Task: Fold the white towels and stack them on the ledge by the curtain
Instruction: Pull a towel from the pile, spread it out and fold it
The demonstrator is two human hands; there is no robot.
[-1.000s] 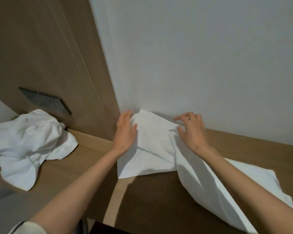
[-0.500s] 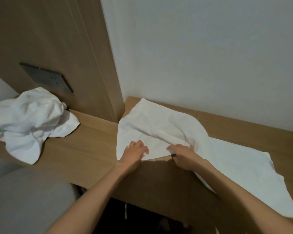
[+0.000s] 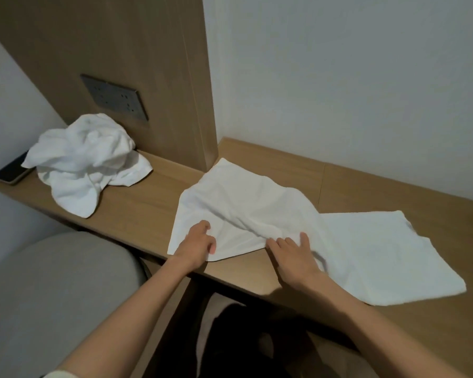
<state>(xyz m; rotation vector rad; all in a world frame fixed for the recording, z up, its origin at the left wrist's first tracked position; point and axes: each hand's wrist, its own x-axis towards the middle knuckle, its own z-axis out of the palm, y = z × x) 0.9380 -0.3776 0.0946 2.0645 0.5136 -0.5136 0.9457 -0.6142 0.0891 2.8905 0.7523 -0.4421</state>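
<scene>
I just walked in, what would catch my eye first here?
Two bare hands working a white towel spread on the wooden ledge: the left hand pinches its near edge, the right hand rests flat on a fold. Further left lies a crumpled towel, below a grey socket panel.

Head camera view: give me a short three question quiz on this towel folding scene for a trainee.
1. True or false: the crumpled towel lies left of the spread towel on the ledge.
2. What lies beside the crumpled towel at the ledge's left end? A phone; B cup; C book.
3. Which hand rests on the spread towel with fingers extended?
Key: 1 true; 2 A; 3 the right hand.
</scene>
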